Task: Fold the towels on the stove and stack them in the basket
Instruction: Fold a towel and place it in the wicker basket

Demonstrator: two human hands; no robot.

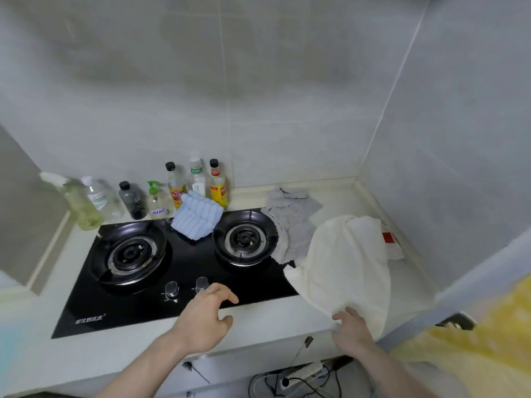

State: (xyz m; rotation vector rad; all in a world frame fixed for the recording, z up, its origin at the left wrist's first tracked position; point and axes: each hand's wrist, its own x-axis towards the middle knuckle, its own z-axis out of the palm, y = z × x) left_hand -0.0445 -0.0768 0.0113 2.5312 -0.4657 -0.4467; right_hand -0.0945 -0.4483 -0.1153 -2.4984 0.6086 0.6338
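Taking the black two-burner stove (178, 271) as the landmark: along the wall behind it stands a row of bottles. From its far left corner inward these are a pale green spray bottle (77, 205), a clear bottle (100, 199) holding clear liquid, a small dark bottle (132, 201), a pump bottle (157, 201) that looks nearly empty, and three tall seasoning bottles (197, 182), two with yellow labels; their printed text is too small to read.

A light blue towel (197, 215) lies bunched at the stove's back edge between the burners. A grey towel (293, 222) lies crumpled over the stove's right edge, touching the right burner's rim. A cream towel (347, 268) is draped on the counter right of the stove, its corner overlapping the stove's front right corner and covering part of the grey towel and of a white bag with a red mark (392, 239).

The right hand (352, 330) grasps the cream towel's near edge at the counter front. The left hand (205, 317) hovers over the stove's front edge beside the knobs (186, 287), fingers loosely curled, holding nothing.

A blurred yellow shape (488, 349) fills the lower right corner; what it is cannot be told.
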